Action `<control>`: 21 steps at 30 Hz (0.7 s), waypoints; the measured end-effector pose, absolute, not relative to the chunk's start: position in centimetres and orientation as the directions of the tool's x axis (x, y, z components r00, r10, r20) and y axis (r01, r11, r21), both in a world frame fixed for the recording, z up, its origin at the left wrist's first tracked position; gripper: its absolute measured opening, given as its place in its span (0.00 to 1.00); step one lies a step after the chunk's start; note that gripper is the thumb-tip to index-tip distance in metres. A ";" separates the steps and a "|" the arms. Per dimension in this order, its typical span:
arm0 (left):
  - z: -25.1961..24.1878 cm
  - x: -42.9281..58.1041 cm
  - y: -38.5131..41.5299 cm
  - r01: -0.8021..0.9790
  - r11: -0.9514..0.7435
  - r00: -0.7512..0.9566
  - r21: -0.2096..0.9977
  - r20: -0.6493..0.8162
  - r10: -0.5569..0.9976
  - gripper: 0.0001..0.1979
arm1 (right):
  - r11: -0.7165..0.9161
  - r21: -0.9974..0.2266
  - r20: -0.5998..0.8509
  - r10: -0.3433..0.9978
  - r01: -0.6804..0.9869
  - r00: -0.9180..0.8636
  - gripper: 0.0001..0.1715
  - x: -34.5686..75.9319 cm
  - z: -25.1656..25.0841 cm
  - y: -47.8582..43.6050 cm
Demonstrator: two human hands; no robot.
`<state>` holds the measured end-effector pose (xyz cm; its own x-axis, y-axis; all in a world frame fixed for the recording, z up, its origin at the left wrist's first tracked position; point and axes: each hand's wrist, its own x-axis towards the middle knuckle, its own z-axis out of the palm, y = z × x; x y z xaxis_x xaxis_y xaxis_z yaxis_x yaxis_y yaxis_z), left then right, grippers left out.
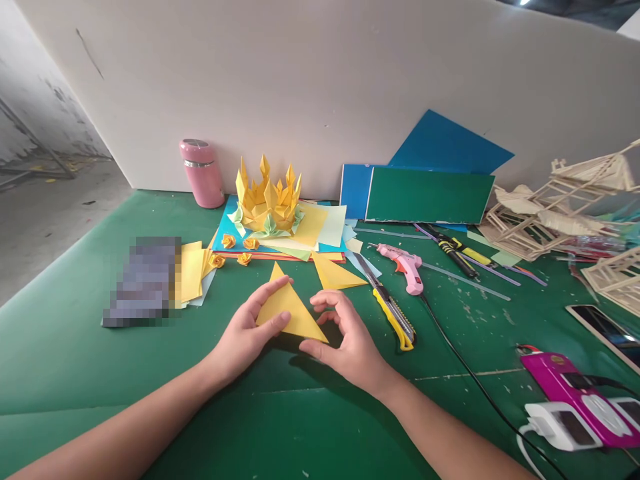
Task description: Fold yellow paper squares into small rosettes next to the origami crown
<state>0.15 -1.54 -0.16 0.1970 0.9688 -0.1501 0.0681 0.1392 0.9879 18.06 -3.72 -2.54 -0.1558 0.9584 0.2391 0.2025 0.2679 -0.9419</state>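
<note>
My left hand (254,321) holds a folded yellow paper triangle (290,313), thumb on its upper face and fingers behind its left edge. The triangle is raised and tilted above the green table. My right hand (345,337) is beside the triangle's lower right corner, thumb and curved fingers apart; whether the thumb touches the paper I cannot tell. Just beyond lies another folded yellow paper triangle (337,273). Behind it stands a yellow folded-paper crown (270,207) with pale green leaves, and several small yellow paper roses (251,244) lie in front of that.
To the right lie a yellow utility knife (393,317) and a pink glue gun (413,270), its black cord crossing the green table (240,427). A magenta power strip (565,380) and phone (610,333) are farther right. Yellow paper sheets (191,273) and a pink flask (204,175) are left.
</note>
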 end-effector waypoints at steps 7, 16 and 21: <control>-1.2 0.0 -1.9 -0.134 0.152 0.383 0.979 -0.091 0.919 0.34 | 0.166 -0.979 0.143 0.972 0.115 -0.186 0.13 18.2 -2.1 -3.7; -1.2 0.5 -1.5 -0.176 0.066 0.291 0.982 -0.012 0.957 0.43 | 0.147 -0.986 0.133 0.977 0.080 -0.164 0.11 18.1 -2.5 -3.5; -1.4 0.6 -2.0 -0.269 0.081 0.384 0.960 0.030 0.923 0.36 | 0.157 -0.964 0.133 0.984 0.214 -0.122 0.14 17.9 -2.7 -3.8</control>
<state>0.63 -2.04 -1.38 0.3836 0.9230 0.0297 -0.2689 0.0809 0.9598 17.91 -3.77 -2.68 -0.1222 0.9836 0.1327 0.2145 0.1567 -0.9641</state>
